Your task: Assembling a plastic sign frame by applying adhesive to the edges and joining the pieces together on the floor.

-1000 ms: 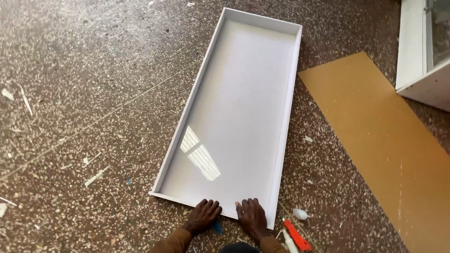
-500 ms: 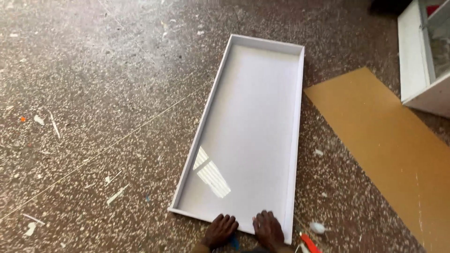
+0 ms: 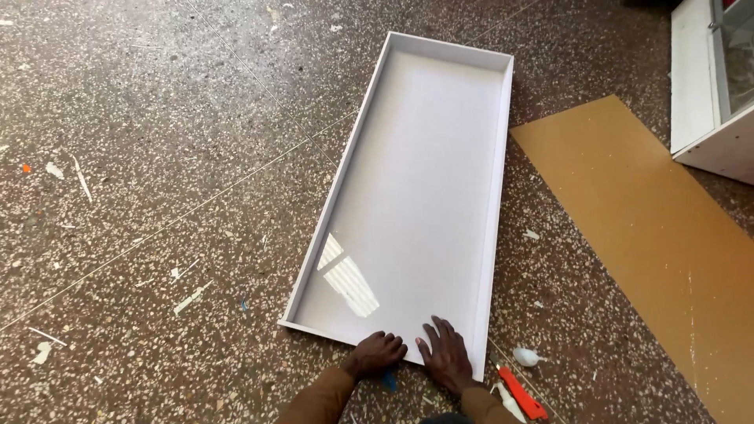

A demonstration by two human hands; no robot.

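Where the head camera looks down on a speckled terrazzo floor point(image 3: 157, 157), a long, shallow white tray-like panel point(image 3: 416, 196) with raised edges lies flat, running from about 6 o'clock up toward 12 o'clock and leaning slightly to the right at its far end. Both hands rest on its near short edge at 6 o'clock. The left hand point(image 3: 377, 351) sits on the rim with its fingers curled and close together, knuckles up, gripping nothing that can be made out. The right hand point(image 3: 446, 353), just beside it at its 3 o'clock, lies palm down with the fingers spread flat on the white surface, tips pointing toward 12 o'clock. Brown sleeves show at both wrists. A bright window reflection glints on the panel just beyond the left hand. At 5 o'clock, near the right hand, an orange-red tool point(image 3: 523, 394) lies on the floor, with a small white blob point(image 3: 526, 357) just beyond it. A flat tan board point(image 3: 652, 235) lies at 3 o'clock, well apart from the panel, and the corner of a white cabinet point(image 3: 707, 86) stands at 1 o'clock. Pale chips and slivers point(image 3: 188, 298) are scattered across the floor at 9 o'clock.
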